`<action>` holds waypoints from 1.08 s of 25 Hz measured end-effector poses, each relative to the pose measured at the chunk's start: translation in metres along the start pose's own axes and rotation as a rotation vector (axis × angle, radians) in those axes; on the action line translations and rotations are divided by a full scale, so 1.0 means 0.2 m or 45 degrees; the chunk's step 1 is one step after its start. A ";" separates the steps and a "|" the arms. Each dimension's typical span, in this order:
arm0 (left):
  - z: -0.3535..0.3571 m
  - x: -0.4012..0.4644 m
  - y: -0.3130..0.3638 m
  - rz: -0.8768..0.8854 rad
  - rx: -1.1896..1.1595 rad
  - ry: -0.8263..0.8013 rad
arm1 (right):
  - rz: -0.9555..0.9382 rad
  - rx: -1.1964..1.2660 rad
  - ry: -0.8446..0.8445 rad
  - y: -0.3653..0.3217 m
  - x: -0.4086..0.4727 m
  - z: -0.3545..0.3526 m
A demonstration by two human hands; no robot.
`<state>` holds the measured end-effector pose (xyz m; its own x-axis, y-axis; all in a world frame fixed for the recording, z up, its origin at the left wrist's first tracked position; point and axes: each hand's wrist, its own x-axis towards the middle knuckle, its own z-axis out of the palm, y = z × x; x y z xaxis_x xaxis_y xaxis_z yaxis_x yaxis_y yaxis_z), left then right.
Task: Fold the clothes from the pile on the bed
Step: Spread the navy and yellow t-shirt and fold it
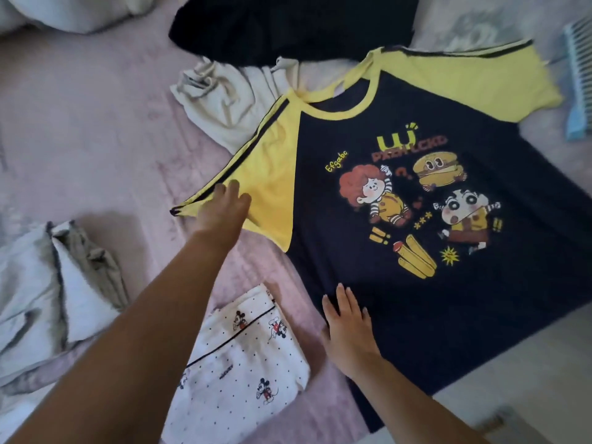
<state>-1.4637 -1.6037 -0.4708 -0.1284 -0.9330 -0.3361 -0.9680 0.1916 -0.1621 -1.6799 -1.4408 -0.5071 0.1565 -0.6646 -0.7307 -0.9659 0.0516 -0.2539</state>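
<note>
While the navy cartoon-print T-shirt with yellow raglan sleeves [416, 219] lies face-up on the pink bed cover [96, 139], both hands flatten it.

Smooth outward from the middle before any fold; square the sleeve first, I judge. Left hand [224, 209]: fingers straight, resting on the yellow sleeve's edge, holding nothing. Right hand [347, 325]: spread flat, pressing the hem side. Folded white mouse-print garment [243, 357] lies just beside; cream and black clothes [288, 27] wait above the collar.

On the bed: 1 spread T-shirt [432, 219], 1 folded printed garment [243, 363], 2 hands.
</note>
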 end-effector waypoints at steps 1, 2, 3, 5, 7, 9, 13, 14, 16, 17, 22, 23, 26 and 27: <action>-0.06 0.05 0.10 0.040 -0.093 0.057 | -0.007 0.184 0.091 0.01 0.01 -0.02; -0.11 0.09 0.21 0.147 -0.181 0.184 | 0.006 0.417 0.208 0.03 0.02 -0.05; -0.14 0.15 0.32 0.311 -0.243 0.339 | 0.048 0.678 0.322 0.05 0.03 -0.08; -0.17 0.24 0.54 0.706 -0.233 0.445 | 0.227 1.207 0.434 0.11 0.08 -0.16; -0.13 0.26 0.74 0.988 -0.131 0.444 | 0.377 1.617 0.491 0.22 0.16 -0.28; -0.07 0.24 0.86 1.011 -0.068 0.277 | 0.447 1.790 0.425 0.35 0.24 -0.41; 0.03 0.15 0.78 0.573 -0.080 -0.026 | 0.431 1.784 0.145 0.48 0.33 -0.54; 0.05 0.13 0.72 0.500 -0.090 -0.114 | 0.437 1.790 0.137 0.47 0.34 -0.53; 0.15 0.07 0.59 0.499 -0.113 -0.113 | 0.463 1.682 0.239 0.45 0.32 -0.48; 0.18 0.04 0.53 0.529 -0.070 -0.145 | 0.449 1.533 0.297 0.43 0.29 -0.43; 0.10 0.06 0.54 0.445 0.046 -0.272 | 0.093 0.613 0.302 0.29 0.08 -0.09; 0.08 0.09 0.58 0.432 0.015 -0.222 | 0.095 0.715 0.353 0.26 0.08 -0.09; 0.03 0.25 0.65 0.338 -0.042 -0.136 | 0.279 1.305 0.522 0.26 0.19 -0.21; 0.02 0.31 0.64 0.298 -0.025 -0.128 | 0.356 1.492 0.542 0.28 0.23 -0.26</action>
<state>-1.5942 -1.6356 -0.5157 -0.3285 -0.8286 -0.4533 -0.9185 0.3921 -0.0510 -1.7372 -1.5079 -0.5222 -0.3100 -0.6989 -0.6446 -0.1622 0.7069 -0.6884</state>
